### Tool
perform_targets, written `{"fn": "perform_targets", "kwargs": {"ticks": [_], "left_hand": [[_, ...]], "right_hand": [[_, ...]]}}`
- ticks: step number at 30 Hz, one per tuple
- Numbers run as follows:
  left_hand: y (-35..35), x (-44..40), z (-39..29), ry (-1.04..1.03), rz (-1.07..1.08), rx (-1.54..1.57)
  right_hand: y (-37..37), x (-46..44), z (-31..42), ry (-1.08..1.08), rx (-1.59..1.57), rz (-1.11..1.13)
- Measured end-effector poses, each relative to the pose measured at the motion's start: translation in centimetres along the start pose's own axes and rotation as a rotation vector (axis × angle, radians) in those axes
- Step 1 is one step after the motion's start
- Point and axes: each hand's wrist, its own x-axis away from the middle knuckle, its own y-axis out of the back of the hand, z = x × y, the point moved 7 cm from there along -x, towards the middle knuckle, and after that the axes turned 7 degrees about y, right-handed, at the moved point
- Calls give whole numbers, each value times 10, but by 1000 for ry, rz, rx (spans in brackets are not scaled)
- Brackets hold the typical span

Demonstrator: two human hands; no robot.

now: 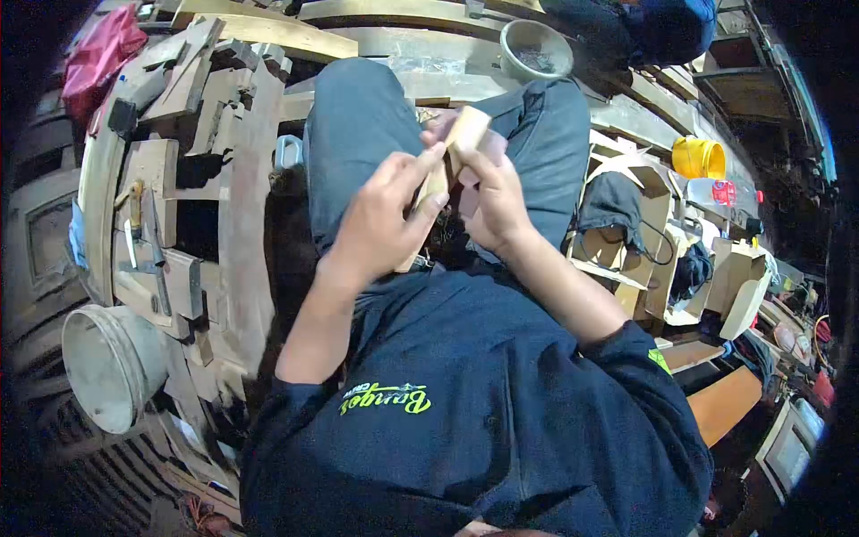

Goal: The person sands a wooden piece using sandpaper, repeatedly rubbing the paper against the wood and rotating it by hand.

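Above my lap, both hands are around a small pale wooden piece (467, 132). My left hand (380, 215) is closed on its lower part, fingers pointing up along it. The fingers of my right hand (494, 199) are wrapped round the piece at its right side. A pinkish sheet or cloth (491, 148) shows beside the wood, by my right fingers; its material is unclear. The wood's upper end sticks out above both hands, slightly blurred. Part of its lower portion is hidden by my fingers.
Left are wooden boards (246, 197), hand tools (134, 215) and a white bucket (112, 367). A grey bucket (535, 51) stands ahead, near another person's dark clothing (667, 27). Right are wooden compartments (658, 192), a dark cloth bag (610, 206), a yellow container (698, 159) and a plastic bottle (723, 194).
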Motion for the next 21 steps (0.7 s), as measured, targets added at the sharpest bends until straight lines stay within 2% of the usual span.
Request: {"fn": "perform_targets", "kwargs": {"ticks": [1,2,3,6,7,9,18,20,21], "left_hand": [[0,-5,8,46,116,44],[11,-13,13,13,68,83],[24,-22,21,-130,-40,-59],[49,-49,62,-124,-195,-466],[48,-53,75,-124,-196,-468],[31,-55,83,-237,-101,-703],[13,-43,66,-354,79,-582],[31,-57,75,-317,-13,-581],[49,-64,91,-193,-171,-710]], "right_hand": [[5,-3,2,13,-53,-41],[10,-6,5,11,-54,-38],[17,-9,9,8,-31,-35],[18,-10,13,23,-27,-56],[15,-10,14,38,-43,-74],[9,-6,15,26,-56,-78],[7,-6,10,-16,-115,-86],[7,-3,10,-44,-133,-75],[8,-1,11,-56,-107,-74]]}}
